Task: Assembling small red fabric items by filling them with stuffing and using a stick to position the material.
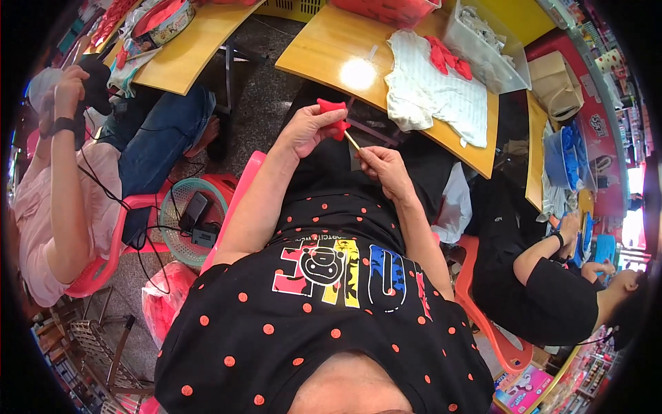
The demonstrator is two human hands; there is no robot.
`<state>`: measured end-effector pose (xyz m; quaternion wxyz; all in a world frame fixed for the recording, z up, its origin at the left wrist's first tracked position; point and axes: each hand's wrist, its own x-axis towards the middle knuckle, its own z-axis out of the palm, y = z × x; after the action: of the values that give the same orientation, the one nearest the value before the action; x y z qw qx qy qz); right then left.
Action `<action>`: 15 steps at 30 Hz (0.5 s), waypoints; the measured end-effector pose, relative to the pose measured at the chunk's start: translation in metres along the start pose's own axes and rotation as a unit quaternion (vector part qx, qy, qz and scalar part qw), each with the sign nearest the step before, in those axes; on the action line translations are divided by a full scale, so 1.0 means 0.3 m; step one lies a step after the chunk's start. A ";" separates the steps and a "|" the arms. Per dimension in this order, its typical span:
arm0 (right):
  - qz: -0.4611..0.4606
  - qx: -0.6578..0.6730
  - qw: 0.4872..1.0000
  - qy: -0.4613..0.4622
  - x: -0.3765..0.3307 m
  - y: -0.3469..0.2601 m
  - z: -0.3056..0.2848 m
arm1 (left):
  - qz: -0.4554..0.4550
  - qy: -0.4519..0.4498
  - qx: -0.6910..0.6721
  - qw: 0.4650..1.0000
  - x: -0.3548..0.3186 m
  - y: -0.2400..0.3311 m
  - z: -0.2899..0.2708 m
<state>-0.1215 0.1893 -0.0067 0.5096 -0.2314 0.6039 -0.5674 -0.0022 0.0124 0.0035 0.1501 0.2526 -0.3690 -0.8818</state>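
Over my lap, my left hand (pixel 312 131) pinches a small red fabric piece (pixel 332 106) between thumb and fingers. My right hand (pixel 387 170) grips a thin wooden stick (pixel 352 141) that slants up toward the red piece. The stick's far end meets the piece's lower part; whether it goes inside, I cannot tell. On the table ahead lies a white striped cloth (pixel 434 100), with several similar red pieces (pixel 448 58) on top.
A wooden table (pixel 314 52) stands ahead, bearing a clear bin (pixel 486 48) of pale pieces and a red basket (pixel 386 8). People sit on both sides: one in pink (pixel 62 207), one in black (pixel 545 283). A mint basket (pixel 193 219) with cables is at left.
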 end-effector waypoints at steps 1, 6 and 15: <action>0.000 0.000 1.000 0.000 0.005 -0.001 0.006 | 0.060 -0.010 -0.032 0.998 0.003 -0.008 0.015; -0.148 -0.125 0.962 0.194 0.012 -0.003 0.024 | 0.310 0.182 0.210 0.909 0.045 -0.063 0.032; -0.136 -0.175 0.957 0.188 -0.006 -0.013 0.049 | 0.240 0.046 -0.069 0.967 0.036 -0.073 0.062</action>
<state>-0.1090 0.1833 -0.0001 0.2564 -0.2860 0.7417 -0.5499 -0.0231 0.0333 -0.0049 0.3911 0.1856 -0.3502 -0.8306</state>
